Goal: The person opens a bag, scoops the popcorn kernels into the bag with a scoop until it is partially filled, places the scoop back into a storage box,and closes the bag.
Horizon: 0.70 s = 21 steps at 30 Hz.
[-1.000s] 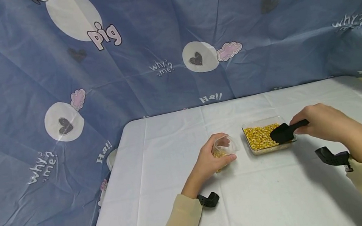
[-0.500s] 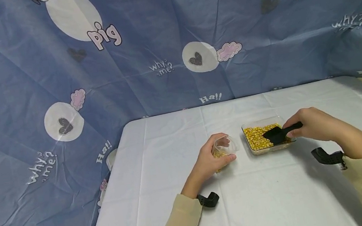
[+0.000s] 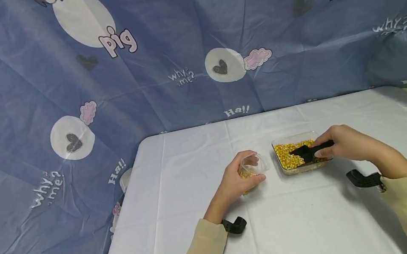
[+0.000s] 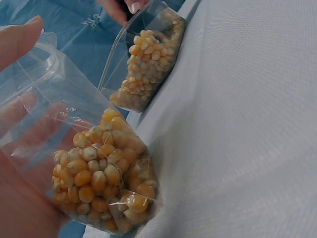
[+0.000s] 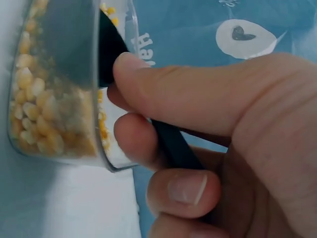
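Beside the tub [image 3: 301,169], your left hand [image 3: 234,178] grips a cup [image 4: 79,89], likely for steadiness; your right hand [image 3: 348,143] pinches a scoop [image 3: 305,153].

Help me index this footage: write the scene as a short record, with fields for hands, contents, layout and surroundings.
Left hand: holds a clear plastic cup with a round opening
Right hand: grips a small black scoop
Scoop position: front end inside a clear rectangular box
Box contents: yellow corn kernels
Cup contents: orange-yellow corn kernels in the lower part, none near the opening
Layout: cup left of box in the head view, a gap between
Surface: smooth white cloth
Backdrop: blue printed cloth with hearts and lettering
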Motion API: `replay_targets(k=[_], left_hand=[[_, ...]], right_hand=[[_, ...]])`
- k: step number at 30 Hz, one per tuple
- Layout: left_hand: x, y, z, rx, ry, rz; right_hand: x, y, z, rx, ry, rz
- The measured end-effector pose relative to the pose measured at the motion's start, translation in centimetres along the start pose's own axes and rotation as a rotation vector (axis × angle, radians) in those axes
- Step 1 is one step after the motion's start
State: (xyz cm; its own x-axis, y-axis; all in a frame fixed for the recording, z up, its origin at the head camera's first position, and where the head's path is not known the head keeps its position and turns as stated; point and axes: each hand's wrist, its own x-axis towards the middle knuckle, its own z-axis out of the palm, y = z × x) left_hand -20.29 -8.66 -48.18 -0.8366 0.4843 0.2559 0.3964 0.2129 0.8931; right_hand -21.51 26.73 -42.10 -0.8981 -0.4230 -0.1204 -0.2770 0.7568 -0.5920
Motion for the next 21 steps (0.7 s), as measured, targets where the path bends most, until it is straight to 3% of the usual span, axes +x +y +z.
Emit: replay_targets(k=[8, 21], left_hand=[[-0.1, 0.0, 0.0, -0.005, 0.003, 0.002], [0.0, -0.1, -0.1, -0.007, -0.002, 0.001]], right_hand=[[0.1, 0.4, 0.2, 0.044, 0.015, -0.024], [-0.2, 2.1, -0.3, 0.201, -0.006, -0.026]])
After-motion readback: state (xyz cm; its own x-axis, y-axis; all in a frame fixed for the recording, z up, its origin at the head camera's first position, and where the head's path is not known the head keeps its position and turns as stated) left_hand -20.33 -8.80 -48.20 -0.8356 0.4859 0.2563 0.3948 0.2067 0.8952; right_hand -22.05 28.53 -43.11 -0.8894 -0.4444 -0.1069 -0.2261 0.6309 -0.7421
